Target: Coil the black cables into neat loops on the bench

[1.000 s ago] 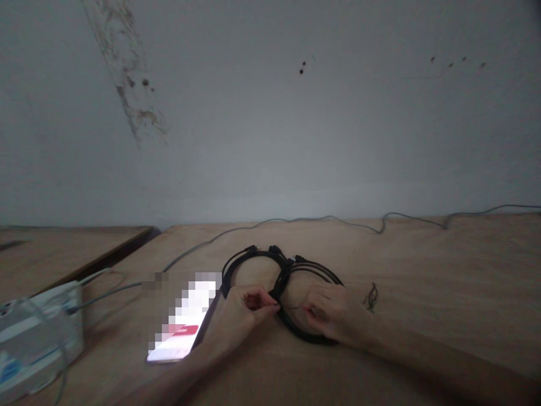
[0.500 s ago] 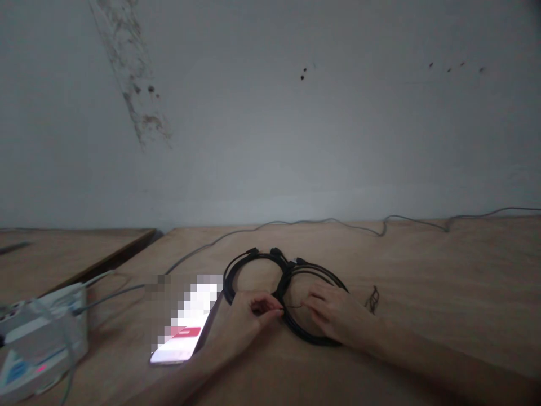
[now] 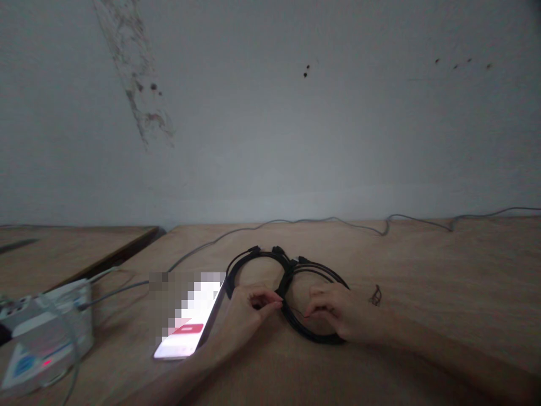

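Observation:
Two coils of black cable lie side by side on the wooden table, the left coil (image 3: 262, 255) meeting the right coil (image 3: 310, 336) in the middle. Dark plug ends show at their far edges. My left hand (image 3: 251, 313) is closed in a pinch where the coils meet, at one end of a thin dark twist tie (image 3: 297, 310). Inside the right coil, the pinched fingers of my right hand (image 3: 332, 310) hold the tie's other end. The tie bends slightly between the two hands. Fingertips cover both its ends.
Several loose thin ties (image 3: 375, 296) lie right of my right hand. A lit phone (image 3: 180, 344) rests beside my left forearm. A white power strip (image 3: 51, 332) with a plugged-in adapter stands at left. A grey cord (image 3: 236, 230) runs along the wall (image 3: 270, 141).
My right hand has dipped slightly, and the tie between the hands now sags downward instead of running nearly straight. My left hand keeps its pinch. The view has shifted a little.

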`<state>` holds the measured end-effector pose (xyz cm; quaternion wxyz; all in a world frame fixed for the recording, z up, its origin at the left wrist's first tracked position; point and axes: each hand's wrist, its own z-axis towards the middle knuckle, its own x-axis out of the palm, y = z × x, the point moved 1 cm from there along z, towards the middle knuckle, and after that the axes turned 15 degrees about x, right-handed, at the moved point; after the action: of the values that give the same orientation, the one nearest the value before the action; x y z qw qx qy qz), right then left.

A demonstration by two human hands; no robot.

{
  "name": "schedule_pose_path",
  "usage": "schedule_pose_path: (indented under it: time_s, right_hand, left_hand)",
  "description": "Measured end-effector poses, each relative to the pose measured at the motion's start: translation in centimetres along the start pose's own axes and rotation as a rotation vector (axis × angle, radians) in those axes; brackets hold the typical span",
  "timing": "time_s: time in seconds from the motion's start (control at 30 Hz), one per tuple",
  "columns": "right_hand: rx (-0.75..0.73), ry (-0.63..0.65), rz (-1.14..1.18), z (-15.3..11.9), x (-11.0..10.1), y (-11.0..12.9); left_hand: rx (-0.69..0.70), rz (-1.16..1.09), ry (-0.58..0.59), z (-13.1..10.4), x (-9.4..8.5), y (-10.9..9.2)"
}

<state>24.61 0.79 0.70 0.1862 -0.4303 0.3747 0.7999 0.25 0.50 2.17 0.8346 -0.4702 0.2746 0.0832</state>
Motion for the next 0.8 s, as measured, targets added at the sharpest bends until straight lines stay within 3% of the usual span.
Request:
schedule_pose_path:
  time_s: [0.13, 0.23, 0.33, 0.5, 0.8]
  right_hand:
    - [0.315, 0.09, 0.389, 0.5, -0.3, -0.5]
    - [0.441, 0.071, 0.484, 0.5, 0.3, -2.1]
    - [0.504, 0.16, 0.499, 0.3, 0.9, -3.5]
    - [0.505, 0.215, 0.414, 0.1, 0.6, -4.1]
    - [0.208, 0.041, 0.221, 0.2, -0.5, -3.3]
  left_hand:
    - [-0.018, -0.009, 0.06, -0.1, 0.2, -0.3]
    - [-0.032, -0.048, 0.103, -0.2, 0.4, -0.3]
    - [-0.022, -0.043, 0.12, -0.4, 0.5, -0.3]
    - [0.0, -0.024, 0.121, -0.3, 0.6, -0.5]
    - [-0.063, -0.182, 0.079, 0.0, 0.8, 0.3]
